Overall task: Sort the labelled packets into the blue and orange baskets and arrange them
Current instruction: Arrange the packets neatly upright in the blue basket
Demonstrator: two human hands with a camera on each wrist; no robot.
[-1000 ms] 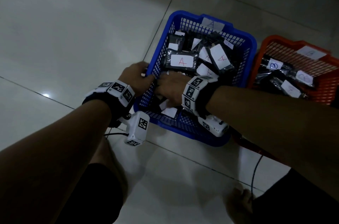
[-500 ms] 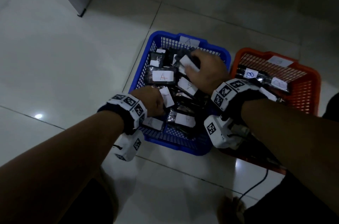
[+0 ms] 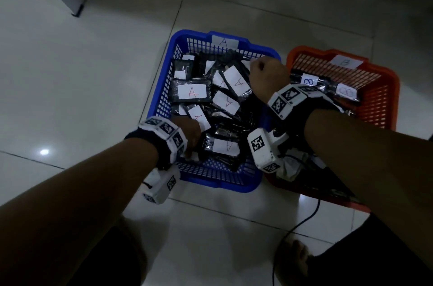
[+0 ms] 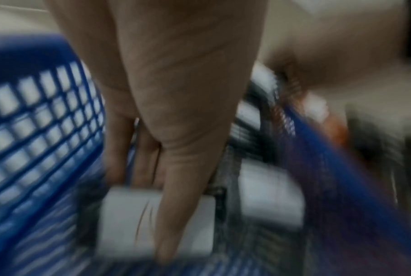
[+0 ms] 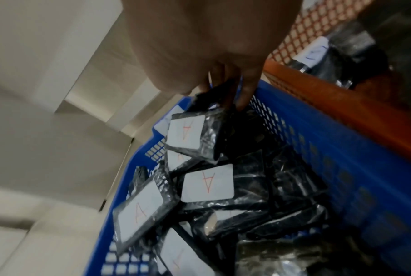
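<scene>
Now the right hand's fingers (image 5: 244, 93) pinch a black packet (image 5: 219, 97) at the blue basket's (image 3: 269, 112) far corner, having shifted there from mid-pile; left fingers (image 4: 176, 205) press flat on an A-labelled packet (image 4: 128, 220) by the near wall. Arranging continues. The left wrist view is blurred; the orange basket (image 3: 389, 98) is partly hidden.

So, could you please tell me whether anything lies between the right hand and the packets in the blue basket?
Nothing visible does: the right hand already pinches a black packet at the far end of the blue basket.
</scene>
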